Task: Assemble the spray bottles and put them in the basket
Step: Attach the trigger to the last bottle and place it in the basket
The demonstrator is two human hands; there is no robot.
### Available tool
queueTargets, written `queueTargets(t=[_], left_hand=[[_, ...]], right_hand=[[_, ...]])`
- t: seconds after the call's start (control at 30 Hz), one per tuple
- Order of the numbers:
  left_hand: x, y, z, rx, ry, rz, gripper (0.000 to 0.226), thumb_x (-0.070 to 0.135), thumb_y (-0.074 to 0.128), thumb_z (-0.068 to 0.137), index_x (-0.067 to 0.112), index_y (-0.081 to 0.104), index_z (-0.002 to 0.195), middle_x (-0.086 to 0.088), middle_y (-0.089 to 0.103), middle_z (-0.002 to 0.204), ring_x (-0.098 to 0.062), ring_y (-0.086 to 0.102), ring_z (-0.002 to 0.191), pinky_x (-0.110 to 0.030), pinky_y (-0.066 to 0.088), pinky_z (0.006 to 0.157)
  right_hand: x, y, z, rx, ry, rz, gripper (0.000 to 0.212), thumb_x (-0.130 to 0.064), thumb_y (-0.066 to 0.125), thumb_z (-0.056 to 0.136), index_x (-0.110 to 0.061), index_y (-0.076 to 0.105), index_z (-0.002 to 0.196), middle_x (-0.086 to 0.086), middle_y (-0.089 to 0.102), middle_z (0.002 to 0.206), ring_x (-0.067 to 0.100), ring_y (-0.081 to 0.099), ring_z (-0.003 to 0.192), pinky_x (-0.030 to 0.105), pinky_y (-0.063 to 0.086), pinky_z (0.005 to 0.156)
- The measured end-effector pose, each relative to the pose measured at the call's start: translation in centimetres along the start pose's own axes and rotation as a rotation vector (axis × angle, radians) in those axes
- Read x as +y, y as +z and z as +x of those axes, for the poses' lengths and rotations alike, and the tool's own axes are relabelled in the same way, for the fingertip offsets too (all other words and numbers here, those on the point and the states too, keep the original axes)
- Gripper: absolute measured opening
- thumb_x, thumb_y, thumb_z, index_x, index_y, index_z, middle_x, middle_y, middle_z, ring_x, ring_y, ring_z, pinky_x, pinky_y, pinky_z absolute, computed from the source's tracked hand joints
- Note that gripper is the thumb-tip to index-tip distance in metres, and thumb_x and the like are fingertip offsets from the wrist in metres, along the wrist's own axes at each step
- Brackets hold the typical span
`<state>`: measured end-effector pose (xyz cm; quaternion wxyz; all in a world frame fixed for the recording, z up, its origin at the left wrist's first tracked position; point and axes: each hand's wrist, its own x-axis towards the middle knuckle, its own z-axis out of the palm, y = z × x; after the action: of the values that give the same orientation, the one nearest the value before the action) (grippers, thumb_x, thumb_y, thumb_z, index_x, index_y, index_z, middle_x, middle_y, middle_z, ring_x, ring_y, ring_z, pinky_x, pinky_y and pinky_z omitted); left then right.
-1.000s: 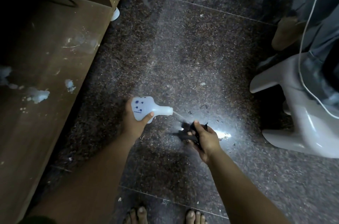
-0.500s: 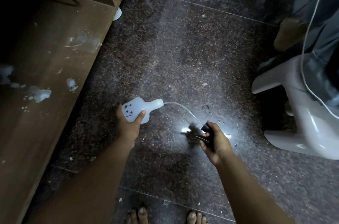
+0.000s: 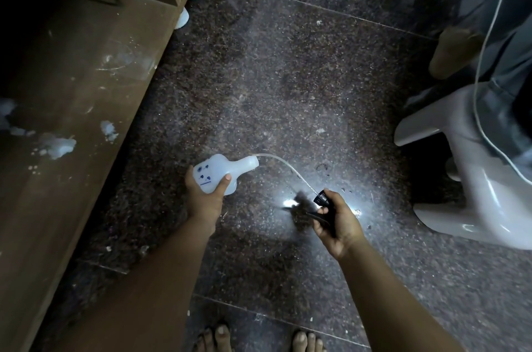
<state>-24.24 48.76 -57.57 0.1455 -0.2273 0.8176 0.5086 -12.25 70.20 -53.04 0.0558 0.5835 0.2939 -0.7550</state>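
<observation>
My left hand (image 3: 205,198) grips a white plastic spray bottle (image 3: 220,171) with blue marks on its side, held sideways over the floor with its neck pointing right. My right hand (image 3: 336,219) holds the black trigger spray head (image 3: 320,198). A thin clear dip tube (image 3: 283,165) curves from the spray head up and left into the bottle's mouth. The head is well apart from the neck; only the tube's end is inside the bottle. No basket is in view.
A wooden shelf unit (image 3: 72,98) with white stains runs along the left. A white plastic stool (image 3: 483,179) stands at the right, with a person's leg and a thin white cable (image 3: 486,35) beside it. Dark speckled floor (image 3: 288,78) lies between; my bare toes show at the bottom.
My hands have moved apart: the spray head went right and down, away from the bottle's neck, and most of the dip tube has come out of the bottle.
</observation>
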Motion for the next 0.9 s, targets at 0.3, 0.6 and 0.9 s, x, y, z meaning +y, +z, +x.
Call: queueTargets(t=[0.3, 0.6, 0.9], left_hand=[[-0.5, -0.8, 0.2, -0.003, -0.003, 0.013, 0.092, 0.025, 0.080, 0.075, 0.013, 0.023, 0.147, -0.015, 0.038, 0.146, -0.028, 0.042, 0.131, -0.032, 0.036, 0.104], [-0.6, -0.7, 0.1, -0.022, -0.007, 0.032, 0.093, 0.026, 0.081, 0.074, 0.015, 0.024, 0.147, -0.014, 0.040, 0.145, -0.028, 0.043, 0.130, -0.037, 0.038, 0.106], [-1.1, -0.7, 0.6, -0.013, -0.001, 0.029, 0.094, 0.028, 0.081, 0.072, 0.017, 0.024, 0.146, -0.013, 0.038, 0.146, -0.028, 0.043, 0.131, -0.036, 0.038, 0.106]], right_hand=[[1.4, -1.1, 0.3, -0.039, 0.080, 0.041, 0.021, -0.031, 0.063, 0.086, -0.015, 0.060, 0.074, -0.004, 0.051, 0.045, 0.006, 0.051, 0.037, 0.015, 0.047, 0.037], [0.8, -0.7, 0.2, -0.055, 0.023, 0.184, 0.047, -0.030, 0.058, 0.089, -0.015, 0.069, 0.046, -0.003, 0.062, 0.045, 0.006, 0.058, 0.037, 0.013, 0.047, 0.036], [0.8, -0.8, 0.3, 0.003, 0.086, 0.074, 0.023, -0.033, 0.063, 0.086, -0.013, 0.062, 0.075, -0.003, 0.056, 0.051, 0.007, 0.055, 0.044, 0.015, 0.048, 0.038]])
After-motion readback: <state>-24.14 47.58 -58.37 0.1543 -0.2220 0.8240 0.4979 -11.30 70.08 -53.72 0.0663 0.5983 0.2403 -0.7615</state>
